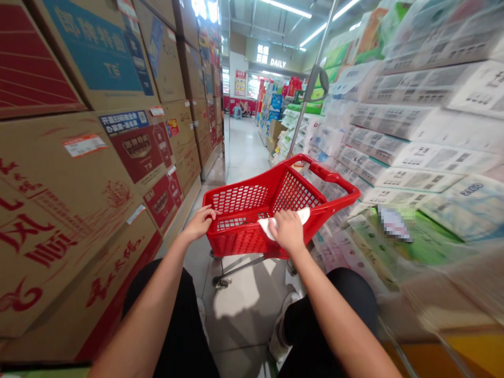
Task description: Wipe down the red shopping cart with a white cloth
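Note:
A red plastic shopping cart with a mesh basket stands sideways before me, its handle bar toward the right. Nothing shows inside the part of the basket I can see. At the left end, my left hand has its fingers curled over the rim corner. My right hand presses a white wipe against the near side rim, with fingers closed round it. Part of the wipe sticks out on both sides of that hand. I cannot tell whether it is cloth or paper.
Stacked cardboard cartons wall the aisle on the left. Piled packs of tissue paper, blurred, line the right. Behind the cart rises a metal pole with a grey loop. The tiled floor runs on to a blue stool.

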The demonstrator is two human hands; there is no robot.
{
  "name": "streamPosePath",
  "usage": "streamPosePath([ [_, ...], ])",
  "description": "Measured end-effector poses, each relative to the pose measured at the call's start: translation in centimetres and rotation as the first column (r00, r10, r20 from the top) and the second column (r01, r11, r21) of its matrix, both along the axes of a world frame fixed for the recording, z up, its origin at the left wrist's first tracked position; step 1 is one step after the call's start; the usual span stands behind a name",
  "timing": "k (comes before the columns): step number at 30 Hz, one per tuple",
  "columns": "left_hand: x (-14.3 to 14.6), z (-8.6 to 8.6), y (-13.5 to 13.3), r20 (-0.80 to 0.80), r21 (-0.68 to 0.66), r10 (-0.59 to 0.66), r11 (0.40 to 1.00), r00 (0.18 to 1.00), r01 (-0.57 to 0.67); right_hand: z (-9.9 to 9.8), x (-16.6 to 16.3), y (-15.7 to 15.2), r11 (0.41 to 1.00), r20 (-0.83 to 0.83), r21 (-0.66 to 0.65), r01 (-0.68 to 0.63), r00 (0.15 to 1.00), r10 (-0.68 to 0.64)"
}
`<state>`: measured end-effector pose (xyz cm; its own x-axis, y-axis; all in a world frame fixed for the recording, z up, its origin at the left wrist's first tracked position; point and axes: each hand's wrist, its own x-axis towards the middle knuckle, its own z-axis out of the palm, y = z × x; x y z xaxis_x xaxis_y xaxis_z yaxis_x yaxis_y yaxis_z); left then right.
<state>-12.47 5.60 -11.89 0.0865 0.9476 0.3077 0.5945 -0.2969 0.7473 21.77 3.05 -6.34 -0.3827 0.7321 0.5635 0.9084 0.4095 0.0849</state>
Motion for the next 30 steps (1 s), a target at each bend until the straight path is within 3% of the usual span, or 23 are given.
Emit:
streamPosePath([
  [4, -0.2, 0.1, -0.2, 0.011, 0.003, 0.009, 1.0, 1.0, -0.009, 1.8, 6.5, 2.3, 0.993, 0.046, 0.069, 0.094, 0.994, -0.097],
  [7, 0.8, 0.0, -0.3, 0.014, 0.009, 0.058, 0.998, 0.998, -0.058, 2.0, 7.4, 3.5, 0.983, -0.013, 0.097, 0.159, 0.987, -0.158],
  [10, 2.6, -0.1, 0.0, -0.004, 0.023, 0.096, 0.995, 0.995, -0.096, 0.6, 3.6, 3.2, 0.981, -0.111, 0.073, 0.182, 0.979, -0.173],
  [16, 6.1, -0.3, 1.3, -0.037, 0.083, 0.064, 0.995, 0.997, -0.061, -3.1, -8.7, -0.9, 0.998, -0.213, -0.028, -0.058, 0.976, 0.051],
  [20, 6.0, -0.4, 1.7, 0.011, 0.097, -0.012, 0.995, 1.0, 0.011, -3.6, -10.7, -2.1, 0.981, -0.164, -0.053, -0.188, 0.97, 0.177],
  [24, 5.1, -0.2, 1.4, 0.018, 0.077, -0.044, 0.996, 0.999, 0.043, -2.8, -5.9, 0.1, 0.977, -0.05, -0.072, -0.199, 0.979, 0.195],
  [30, 3.8, 0.1, 1.3, 0.081, 0.038, -0.054, 0.998, 0.995, 0.051, 1.5, 8.4, 6.1, 0.998, 0.075, 0.037, 0.043, 0.996, -0.045],
])
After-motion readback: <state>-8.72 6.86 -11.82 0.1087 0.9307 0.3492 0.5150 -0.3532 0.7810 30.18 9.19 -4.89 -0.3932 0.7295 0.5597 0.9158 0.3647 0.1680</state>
